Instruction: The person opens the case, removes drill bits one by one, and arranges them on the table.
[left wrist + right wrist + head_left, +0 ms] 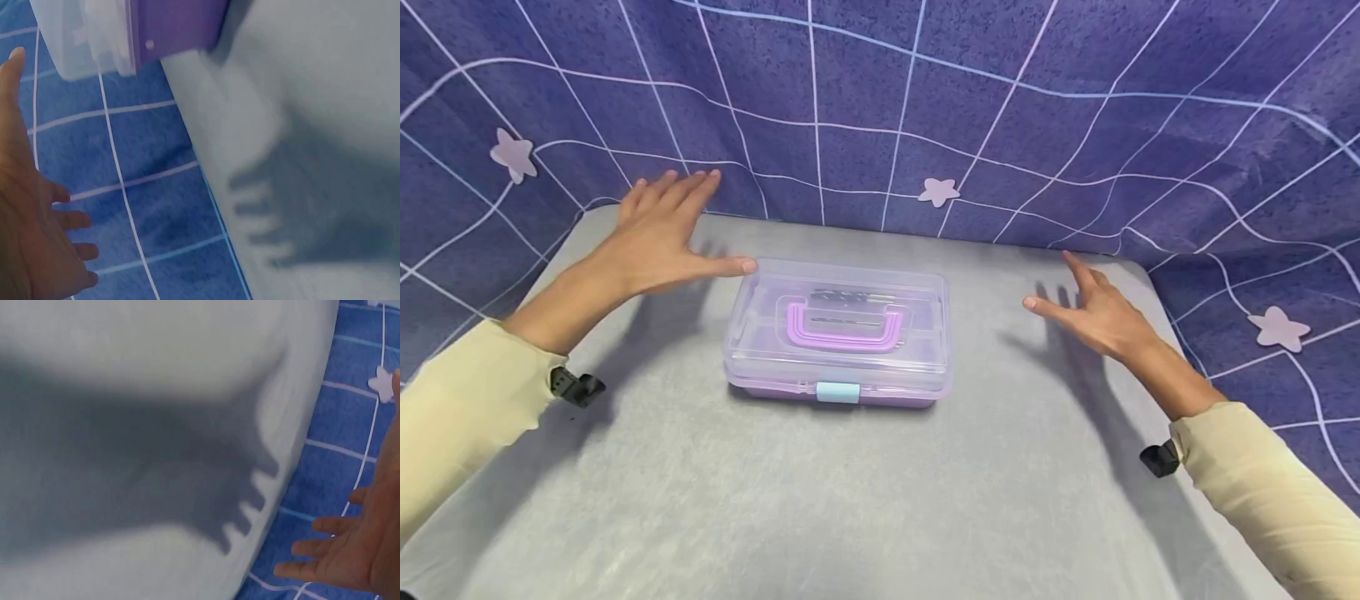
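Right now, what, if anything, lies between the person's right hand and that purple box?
No object: the head view shows only grey tabletop between the right hand and the purple box, with part of the hand's shadow on it.

Centre frame, you've a purple box (838, 367), lilac handle (847, 340), light-blue latch (838, 392); grey table (850, 500) below; cream sleeves (467, 417); pale-gridded indigo cloth (865, 92) up top.

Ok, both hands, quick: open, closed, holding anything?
Left hand: open, holding nothing, near the box.
Right hand: open, holding nothing, well apart from the box.
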